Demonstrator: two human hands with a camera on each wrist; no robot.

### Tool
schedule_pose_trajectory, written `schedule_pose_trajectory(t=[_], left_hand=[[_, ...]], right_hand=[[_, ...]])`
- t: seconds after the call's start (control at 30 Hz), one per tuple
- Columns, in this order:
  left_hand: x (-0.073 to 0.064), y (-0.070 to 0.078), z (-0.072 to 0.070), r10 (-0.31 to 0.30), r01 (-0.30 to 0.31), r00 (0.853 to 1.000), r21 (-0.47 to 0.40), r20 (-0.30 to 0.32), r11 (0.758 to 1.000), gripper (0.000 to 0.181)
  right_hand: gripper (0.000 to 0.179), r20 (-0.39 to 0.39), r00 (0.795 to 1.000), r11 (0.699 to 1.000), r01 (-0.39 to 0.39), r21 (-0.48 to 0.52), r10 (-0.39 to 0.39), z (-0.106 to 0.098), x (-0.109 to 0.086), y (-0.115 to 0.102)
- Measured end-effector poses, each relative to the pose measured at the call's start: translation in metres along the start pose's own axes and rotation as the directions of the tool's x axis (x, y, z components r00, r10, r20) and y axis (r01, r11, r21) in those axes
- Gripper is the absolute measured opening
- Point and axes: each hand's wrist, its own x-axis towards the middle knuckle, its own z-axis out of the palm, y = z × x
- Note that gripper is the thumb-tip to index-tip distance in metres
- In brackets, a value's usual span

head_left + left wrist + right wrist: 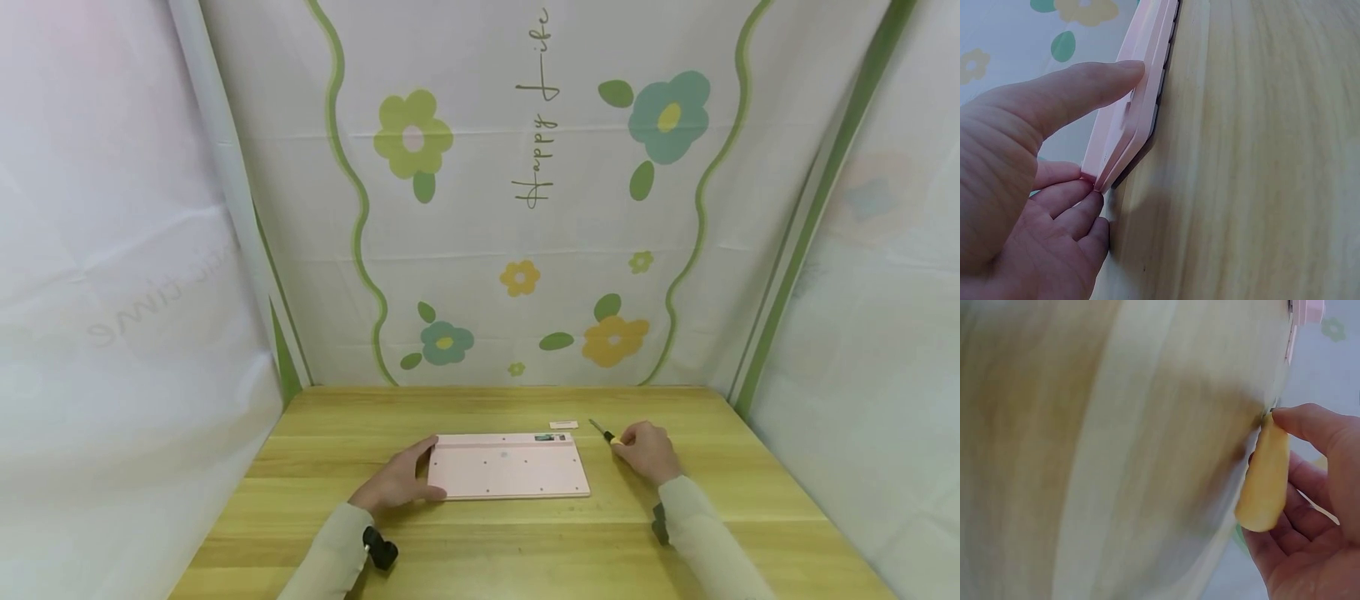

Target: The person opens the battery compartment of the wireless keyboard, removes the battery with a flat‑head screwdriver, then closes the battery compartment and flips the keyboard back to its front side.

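Observation:
A pink keyboard (498, 475) lies face down on the table, its black keys against the wood and screw holes dotting its back. Near its far right corner a battery compartment (550, 437) stands uncovered; what fills it is too small to tell. My left hand (397, 482) grips the keyboard's left end, thumb at the near corner and fingers at the far one. Right of the keyboard, my right hand (649, 452) holds a screwdriver (1265, 481) by its yellow handle, the shaft pointing away to the far left. A small pink battery cover (564, 425) lies just beyond the compartment.
The wooden table (510, 550) has fabric hangings with printed flowers at its back (480, 225) and on both sides. A black strap device (381, 550) sits on the left wrist, and a dark one (660, 525) on the right.

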Motion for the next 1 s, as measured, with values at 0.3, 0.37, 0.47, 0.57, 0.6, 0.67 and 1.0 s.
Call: schedule_pose_trajectory(t=[0.3,0.37,0.47,0.57,0.6,0.67,1.0], left_hand=[[0.000,-0.002,-0.001,0.004,-0.004,1.000,-0.008,0.002,1.000,0.107],[0.001,-0.003,-0.001,0.008,-0.008,1.000,-0.009,0.006,1.000,0.107],[0.001,-0.004,-0.002,0.014,-0.014,1.000,-0.015,0.008,1.000,0.107],[0.002,-0.005,-0.002,0.020,-0.020,1.000,-0.020,0.009,1.000,0.108],[0.002,-0.005,-0.002,0.022,-0.022,1.000,-0.019,0.008,1.000,0.108],[0.002,-0.005,-0.002,0.024,-0.024,1.000,-0.015,0.007,1.000,0.108],[0.000,-0.002,-0.002,0.016,-0.016,1.000,0.006,-0.004,1.000,0.107]], right_hand=[[0.022,-0.005,1.000,0.999,0.021,-0.024,-0.021,0.000,-0.001,0.000],[0.024,-0.002,0.999,0.999,0.035,-0.021,-0.035,-0.002,-0.002,0.000],[0.027,-0.004,0.997,0.997,0.073,-0.011,-0.073,-0.005,0.000,-0.002],[0.031,0.008,0.993,0.993,0.117,-0.017,-0.117,-0.009,0.002,-0.005],[0.031,0.019,0.992,0.992,0.127,-0.016,-0.127,-0.011,0.002,-0.006],[0.031,0.053,0.988,0.989,0.149,-0.015,-0.148,-0.014,0.003,-0.010],[0.029,0.166,0.947,0.962,0.270,0.041,-0.274,-0.021,0.007,-0.047]])
